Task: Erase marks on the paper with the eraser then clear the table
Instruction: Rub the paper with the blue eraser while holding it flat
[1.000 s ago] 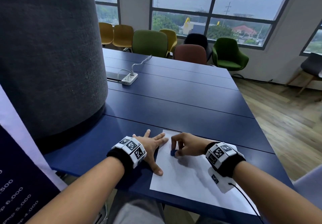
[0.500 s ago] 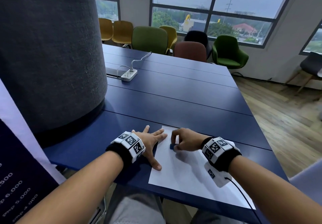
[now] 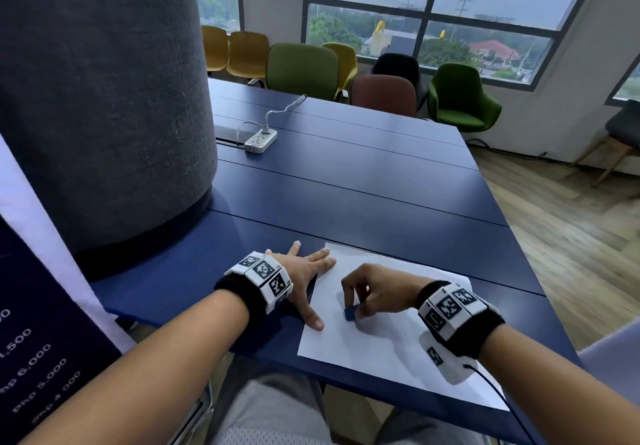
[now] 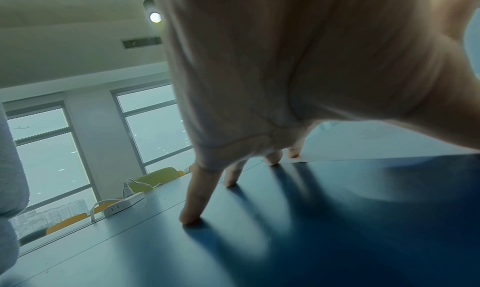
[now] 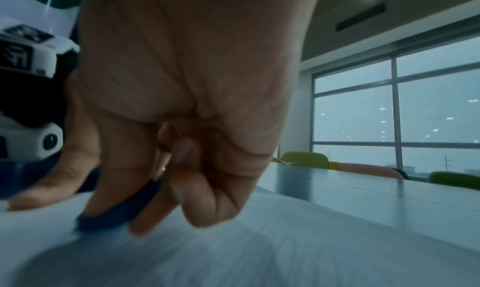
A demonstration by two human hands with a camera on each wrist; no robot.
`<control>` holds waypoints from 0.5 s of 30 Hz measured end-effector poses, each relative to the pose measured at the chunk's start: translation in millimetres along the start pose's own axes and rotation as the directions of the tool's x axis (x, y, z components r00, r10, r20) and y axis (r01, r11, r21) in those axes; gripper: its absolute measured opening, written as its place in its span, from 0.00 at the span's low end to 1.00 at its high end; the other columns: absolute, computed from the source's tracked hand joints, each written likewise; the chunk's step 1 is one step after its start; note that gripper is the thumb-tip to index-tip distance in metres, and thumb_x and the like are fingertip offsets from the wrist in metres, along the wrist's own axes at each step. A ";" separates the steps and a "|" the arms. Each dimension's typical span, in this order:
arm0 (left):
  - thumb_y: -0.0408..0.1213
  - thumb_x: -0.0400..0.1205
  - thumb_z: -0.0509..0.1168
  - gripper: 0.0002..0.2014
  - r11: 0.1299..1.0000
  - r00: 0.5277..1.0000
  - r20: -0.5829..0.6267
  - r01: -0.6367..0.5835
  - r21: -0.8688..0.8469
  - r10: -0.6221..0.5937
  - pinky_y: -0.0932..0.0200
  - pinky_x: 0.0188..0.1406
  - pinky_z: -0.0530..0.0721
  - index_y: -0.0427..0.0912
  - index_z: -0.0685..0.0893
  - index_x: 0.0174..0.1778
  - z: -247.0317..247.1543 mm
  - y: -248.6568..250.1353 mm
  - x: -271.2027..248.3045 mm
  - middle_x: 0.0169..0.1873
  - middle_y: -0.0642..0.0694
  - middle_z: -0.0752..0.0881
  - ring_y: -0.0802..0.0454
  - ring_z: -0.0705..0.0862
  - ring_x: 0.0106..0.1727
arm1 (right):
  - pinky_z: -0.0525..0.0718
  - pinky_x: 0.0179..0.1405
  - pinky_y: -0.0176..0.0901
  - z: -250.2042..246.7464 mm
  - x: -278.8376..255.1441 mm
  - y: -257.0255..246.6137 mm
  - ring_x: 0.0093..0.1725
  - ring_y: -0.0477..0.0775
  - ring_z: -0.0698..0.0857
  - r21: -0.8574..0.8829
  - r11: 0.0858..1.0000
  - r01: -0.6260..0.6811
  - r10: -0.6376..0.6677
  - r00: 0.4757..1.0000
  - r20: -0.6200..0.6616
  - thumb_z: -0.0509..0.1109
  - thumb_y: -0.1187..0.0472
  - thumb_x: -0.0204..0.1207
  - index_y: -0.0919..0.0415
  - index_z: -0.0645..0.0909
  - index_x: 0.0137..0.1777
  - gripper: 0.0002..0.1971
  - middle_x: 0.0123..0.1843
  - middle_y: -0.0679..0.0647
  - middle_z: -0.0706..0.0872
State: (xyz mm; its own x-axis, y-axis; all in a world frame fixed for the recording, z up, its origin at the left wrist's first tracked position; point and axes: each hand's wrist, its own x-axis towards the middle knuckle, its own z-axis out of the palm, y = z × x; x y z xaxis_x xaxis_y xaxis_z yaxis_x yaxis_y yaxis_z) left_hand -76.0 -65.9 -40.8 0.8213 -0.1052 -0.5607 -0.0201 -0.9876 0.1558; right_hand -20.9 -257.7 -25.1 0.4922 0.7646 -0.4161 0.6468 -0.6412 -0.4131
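Eraser (image 3: 349, 314) — small blue block, pinched low between thumb and fingertips of the right hand (image 3: 375, 294), its bottom edge pressed to the paper. Likely rubbery and grippy; best held close to the working edge.

Paper (image 3: 381, 347) — single white sheet at the near edge of the blue table (image 3: 363, 195). Light, limp, probably quick to crease.

Left hand (image 3: 304, 271) — flat, fingers spread, gripping nothing; fingertips and thumb pin the sheet's left edge.

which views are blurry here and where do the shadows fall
Head view: sharp, edges bowed by the wide lens. Left wrist view: left hand close and soft, finger shadows streak toward the camera across the table. Right wrist view: eraser and fingertips smeared over the paper.
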 end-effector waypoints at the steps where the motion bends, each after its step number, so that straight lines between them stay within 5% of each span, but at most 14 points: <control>1: 0.68 0.62 0.78 0.66 1.000 1.000 0.001 0.001 0.002 -0.001 0.16 0.74 0.41 0.64 0.37 0.85 -1.2 0.2 -0.1 0.82 0.70 0.33 0.40 0.30 0.84 | 0.78 0.38 0.42 -2.0 -0.2 -1.1 0.36 0.47 0.79 -0.023 1.000 -0.006 0.007 1.000 0.026 0.76 0.62 0.70 0.48 0.84 0.40 0.06 0.38 0.49 0.82; 6: 0.68 0.62 0.78 0.66 1.000 1.000 0.003 0.003 -0.002 -0.003 0.16 0.74 0.41 0.64 0.37 0.85 2.9 -1.5 0.2 0.82 0.70 0.33 0.41 0.30 0.84 | 0.75 0.34 0.39 5.5 3.8 4.2 0.32 0.44 0.79 0.084 0.996 -0.035 0.056 0.964 -0.261 0.75 0.61 0.70 0.53 0.83 0.42 0.04 0.32 0.43 0.80; 11: 0.67 0.63 0.78 0.65 1.000 1.000 0.008 0.003 -0.006 -0.003 0.16 0.74 0.40 0.64 0.37 0.85 -1.1 0.3 -1.0 0.82 0.70 0.32 0.40 0.29 0.84 | 0.79 0.40 0.43 2.5 -6.6 -1.4 0.36 0.47 0.79 0.001 1.000 -0.006 0.006 1.000 0.030 0.76 0.61 0.70 0.48 0.84 0.41 0.06 0.39 0.50 0.83; 15: 0.68 0.62 0.78 0.66 1.000 1.000 0.002 0.000 0.003 0.000 0.16 0.74 0.41 0.64 0.37 0.85 0.1 0.1 -0.5 0.82 0.70 0.33 0.40 0.30 0.84 | 0.75 0.33 0.38 2.6 0.5 -0.8 0.33 0.45 0.78 0.055 0.998 -0.026 0.034 0.989 -0.143 0.78 0.57 0.69 0.50 0.86 0.42 0.04 0.34 0.46 0.81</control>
State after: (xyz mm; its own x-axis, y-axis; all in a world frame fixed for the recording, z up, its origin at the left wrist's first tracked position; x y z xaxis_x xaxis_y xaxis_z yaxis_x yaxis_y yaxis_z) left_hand -76.5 -66.0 -40.6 0.8202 -0.1057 -0.5622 -0.0220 -0.9879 0.1537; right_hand -22.6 -257.0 -27.0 0.5919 0.7442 -0.3096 0.6006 -0.6634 -0.4463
